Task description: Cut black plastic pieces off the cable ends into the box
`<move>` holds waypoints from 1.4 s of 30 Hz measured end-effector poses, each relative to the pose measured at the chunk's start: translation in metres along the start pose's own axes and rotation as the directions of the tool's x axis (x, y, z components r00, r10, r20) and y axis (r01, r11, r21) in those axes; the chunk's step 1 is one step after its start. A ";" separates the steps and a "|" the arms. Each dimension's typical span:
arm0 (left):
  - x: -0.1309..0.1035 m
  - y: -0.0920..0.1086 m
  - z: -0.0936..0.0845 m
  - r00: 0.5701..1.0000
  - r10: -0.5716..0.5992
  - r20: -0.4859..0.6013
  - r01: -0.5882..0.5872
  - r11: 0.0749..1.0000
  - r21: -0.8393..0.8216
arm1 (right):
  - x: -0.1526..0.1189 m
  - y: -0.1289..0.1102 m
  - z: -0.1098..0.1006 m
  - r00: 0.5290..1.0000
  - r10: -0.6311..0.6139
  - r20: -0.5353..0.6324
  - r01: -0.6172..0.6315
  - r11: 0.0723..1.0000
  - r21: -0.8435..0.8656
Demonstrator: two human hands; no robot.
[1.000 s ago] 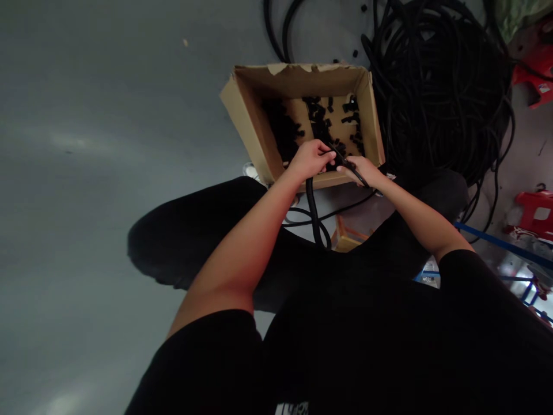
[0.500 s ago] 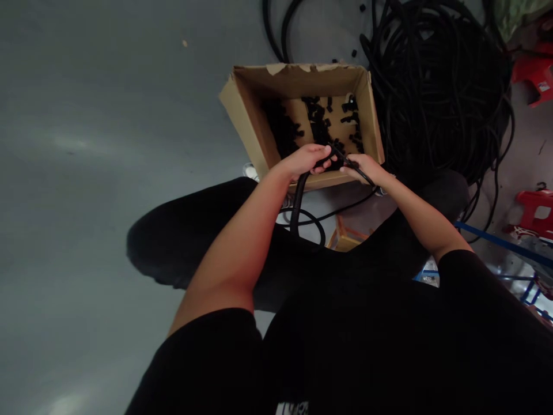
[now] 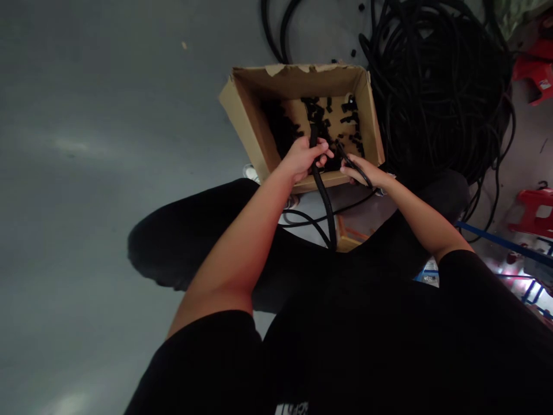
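My left hand [image 3: 303, 159] is closed round a thick black hose [image 3: 323, 193], whose end points up over the open cardboard box [image 3: 242, 118]. From my grip the hose runs down toward my lap. My right hand [image 3: 363, 169] holds dark scissors [image 3: 343, 152], their blades pointing up and left, a small gap away from the hose. Both hands are above the near wall of the box. Inside it lie many short black pieces [image 3: 317, 112], heaped on the left and scattered on the right.
A large tangled pile of black hose [image 3: 440, 98] lies right of the box. Red plastic stools [image 3: 536, 210] stand at the far right, near a blue metal bar [image 3: 505, 245]. Thinner black cable loops [image 3: 302, 214] hang below the box. A few black bits lie on the floor behind it.
The hose in my left hand has swung so its end points up and its lower part shifted right. My hands are slightly farther apart, with the scissors now clear of the hose.
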State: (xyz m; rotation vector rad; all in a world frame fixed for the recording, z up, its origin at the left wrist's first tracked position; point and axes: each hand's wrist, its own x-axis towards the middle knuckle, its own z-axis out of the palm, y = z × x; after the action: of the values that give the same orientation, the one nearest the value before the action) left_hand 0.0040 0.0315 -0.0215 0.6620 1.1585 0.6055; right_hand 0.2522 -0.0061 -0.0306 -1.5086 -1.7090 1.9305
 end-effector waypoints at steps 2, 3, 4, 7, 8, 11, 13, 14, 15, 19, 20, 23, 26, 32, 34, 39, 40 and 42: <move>-0.001 -0.002 0.003 1.000 -0.006 0.020 0.005 0.997 0.071 | 0.002 0.003 0.003 1.000 -0.022 -0.005 0.022 0.999 -0.030; -0.002 -0.002 0.004 0.999 -0.020 0.042 0.016 0.993 0.115 | 0.003 0.003 0.003 0.999 -0.032 -0.008 0.032 0.997 -0.071; -0.004 -0.002 0.006 0.997 -0.040 0.066 0.029 0.986 0.162 | 0.003 0.002 0.003 0.999 -0.044 -0.013 0.042 0.991 -0.123; -0.008 0.000 0.011 0.984 -0.112 0.141 0.066 0.953 0.295 | 0.003 0.000 0.001 0.997 -0.071 -0.016 0.064 0.963 -0.263; -0.010 0.000 0.013 0.978 -0.132 0.162 0.074 0.943 0.325 | 0.003 -0.001 0.000 0.998 -0.068 -0.017 0.060 0.956 -0.287; -0.011 -0.001 0.017 0.968 -0.158 0.196 0.080 0.932 0.355 | 0.001 -0.002 -0.003 0.998 -0.056 -0.007 0.050 0.945 -0.324; -0.010 -0.003 0.018 0.968 -0.146 0.203 0.071 0.938 0.338 | 0.000 -0.002 -0.005 0.998 -0.055 0.008 0.055 0.940 -0.338; -0.009 -0.005 0.017 0.969 -0.138 0.207 0.065 0.943 0.326 | -0.001 -0.002 -0.006 0.998 -0.058 0.018 0.060 0.938 -0.340; -0.008 -0.007 0.017 0.968 -0.132 0.213 0.060 0.947 0.314 | -0.001 -0.002 -0.007 0.998 -0.060 0.027 0.065 0.937 -0.343; -0.006 -0.009 0.016 0.959 -0.143 0.245 0.065 0.951 0.302 | -0.003 -0.005 -0.006 0.998 -0.046 0.044 0.059 0.931 -0.361; -0.006 -0.009 0.017 0.958 -0.147 0.247 0.068 0.951 0.302 | -0.003 -0.005 -0.005 0.998 -0.039 0.040 0.051 0.932 -0.360; -0.010 -0.005 0.021 0.958 -0.155 0.241 0.079 0.951 0.299 | -0.003 -0.007 -0.002 1.000 -0.021 0.022 0.027 0.937 -0.347; -0.013 -0.001 0.024 0.952 -0.179 0.247 0.098 0.946 0.308 | -0.004 -0.008 0.000 1.000 -0.007 0.007 0.009 0.931 -0.365; -0.005 -0.004 0.018 0.991 -0.085 0.107 0.046 0.946 0.322 | -0.005 -0.013 -0.002 0.992 -0.028 -0.122 -0.017 0.936 -0.352; 0.001 -0.011 0.016 1.000 0.008 0.008 -0.011 0.951 0.308 | -0.005 -0.015 -0.005 0.982 -0.034 -0.185 -0.026 0.949 -0.313; 0.015 -0.027 0.007 0.969 0.244 0.027 -0.234 0.883 0.407 | -0.007 -0.022 -0.010 0.985 0.004 -0.174 -0.044 0.973 -0.226; 0.016 -0.028 0.005 0.960 0.276 0.042 -0.267 0.862 0.431 | -0.008 -0.022 -0.010 0.986 0.024 -0.164 -0.060 0.975 -0.216; 0.017 -0.028 0.001 0.952 0.301 0.063 -0.294 0.833 0.468 | -0.009 -0.022 -0.009 0.987 0.064 -0.147 -0.093 0.976 -0.196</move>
State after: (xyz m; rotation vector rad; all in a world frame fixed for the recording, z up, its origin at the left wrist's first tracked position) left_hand 0.0121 0.0253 -0.0530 1.2806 1.2366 0.5897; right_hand 0.2526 0.0017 -0.0061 -1.7614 -1.8556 1.6812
